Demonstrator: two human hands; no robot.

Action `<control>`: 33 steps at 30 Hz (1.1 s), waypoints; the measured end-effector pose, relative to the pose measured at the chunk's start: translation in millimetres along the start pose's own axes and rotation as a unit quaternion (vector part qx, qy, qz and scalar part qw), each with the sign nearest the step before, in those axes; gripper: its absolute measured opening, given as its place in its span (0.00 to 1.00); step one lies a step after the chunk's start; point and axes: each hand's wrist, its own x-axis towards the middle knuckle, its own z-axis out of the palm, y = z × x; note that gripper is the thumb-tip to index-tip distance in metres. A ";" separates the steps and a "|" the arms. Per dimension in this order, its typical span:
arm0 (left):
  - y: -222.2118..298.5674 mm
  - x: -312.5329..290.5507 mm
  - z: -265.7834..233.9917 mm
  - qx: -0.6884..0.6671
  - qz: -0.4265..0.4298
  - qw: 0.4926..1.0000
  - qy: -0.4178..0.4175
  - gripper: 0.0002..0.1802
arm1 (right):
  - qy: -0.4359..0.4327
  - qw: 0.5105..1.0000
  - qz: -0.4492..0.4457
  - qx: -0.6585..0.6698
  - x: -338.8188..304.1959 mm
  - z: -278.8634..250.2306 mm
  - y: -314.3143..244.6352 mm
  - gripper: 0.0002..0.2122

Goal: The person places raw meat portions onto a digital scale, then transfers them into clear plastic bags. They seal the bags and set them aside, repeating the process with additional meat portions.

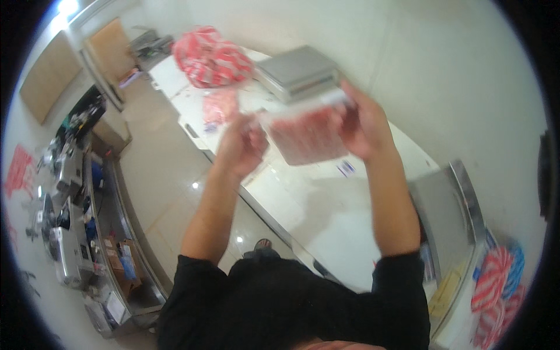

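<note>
A clear plastic bag of red meat [309, 135] hangs above the white table, stretched between my two hands and a little blurred. My left hand [244, 143] is closed on its upper left corner. At the upper right corner my right hand [363, 123] grips the bag's edge. Just behind the bag stands a grey weighing scale [300, 67] with a flat metal top. A small clear bag of pinkish meat [221, 106] lies on the table beyond my left hand. Below the held bag a small white label with dark print [345, 168] is on the tabletop.
A red-and-white striped plastic bag [211, 58] sits bunched at the table's far end. Close on the right is a metal-topped unit [446, 204], with more striped bags [493, 280] beside it. Across the tiled floor, slicing machines [70, 245] line a metal bench at left.
</note>
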 end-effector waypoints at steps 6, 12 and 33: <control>71.2 30.9 -50.2 0.020 0.033 0.994 0.106 0.12 | 0.013 0.998 0.069 0.002 103.5 22.7 75.3 0.10; 220.8 122.6 -105.4 0.072 0.117 0.985 0.101 0.07 | -0.040 0.998 0.051 0.001 274.1 82.3 129.6 0.10; 157.4 104.9 -310.4 0.655 0.254 0.698 0.136 0.07 | 0.227 0.934 0.056 -0.270 105.2 -7.6 250.6 0.09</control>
